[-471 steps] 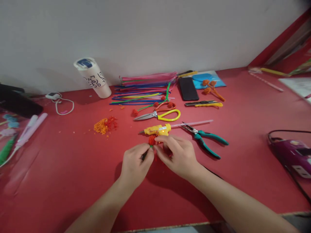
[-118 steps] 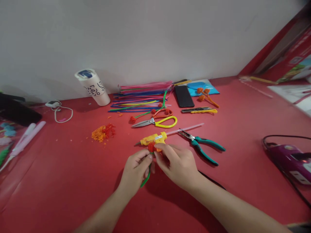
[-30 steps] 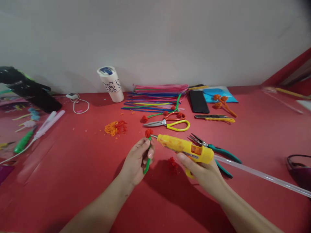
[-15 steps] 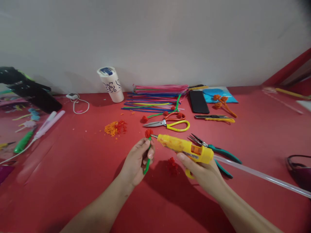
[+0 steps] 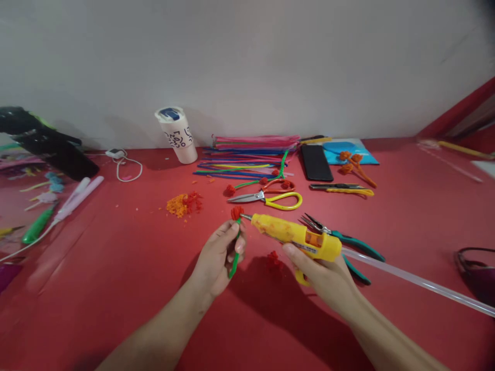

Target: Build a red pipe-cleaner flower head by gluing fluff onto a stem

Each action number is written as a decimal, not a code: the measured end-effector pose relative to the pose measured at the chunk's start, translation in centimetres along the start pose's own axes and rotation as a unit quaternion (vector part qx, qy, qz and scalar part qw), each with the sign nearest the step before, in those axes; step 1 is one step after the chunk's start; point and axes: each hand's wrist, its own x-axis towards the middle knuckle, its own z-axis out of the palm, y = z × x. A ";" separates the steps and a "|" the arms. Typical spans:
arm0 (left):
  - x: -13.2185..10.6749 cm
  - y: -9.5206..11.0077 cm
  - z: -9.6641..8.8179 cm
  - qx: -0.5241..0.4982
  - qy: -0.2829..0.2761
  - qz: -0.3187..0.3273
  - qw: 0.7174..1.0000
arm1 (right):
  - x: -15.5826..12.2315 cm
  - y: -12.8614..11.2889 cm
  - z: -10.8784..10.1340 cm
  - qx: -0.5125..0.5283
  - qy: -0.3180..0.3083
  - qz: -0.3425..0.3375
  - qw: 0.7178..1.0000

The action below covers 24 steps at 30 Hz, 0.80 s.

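Between the fingers of my left hand (image 5: 220, 252) is a green pipe cleaner stem (image 5: 235, 260), topped by a small red fuzzy flower (image 5: 236, 212). My right hand (image 5: 328, 275) grips a yellow hot glue gun (image 5: 294, 234), with a long clear glue stick (image 5: 417, 281) running out of its back end. The gun's metal nozzle meets the stem just under the red flower, at its right side. Below the gun a small pile of red fuzz (image 5: 274, 262) lies on the red table. Scissors (image 5: 266, 198) with yellow and orange handles lie just beyond the flower.
Green-handled pliers (image 5: 344, 242) lie partly behind the gun and right hand. Farther back are pipe cleaners (image 5: 247, 154), a phone (image 5: 317, 162), a utility knife (image 5: 342, 189) and orange flowers (image 5: 351, 159). A white tumbler (image 5: 178, 135) stands left, behind orange clippings (image 5: 177, 205).
Almost nothing differs. The glue gun has shifted very slightly to the right; the left hand and the flower keep their place.
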 end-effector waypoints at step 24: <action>0.2 0.3 -0.6 0.252 0.096 0.159 0.950 | 1.4 0.3 -0.1 -0.097 -0.008 -0.055 0.994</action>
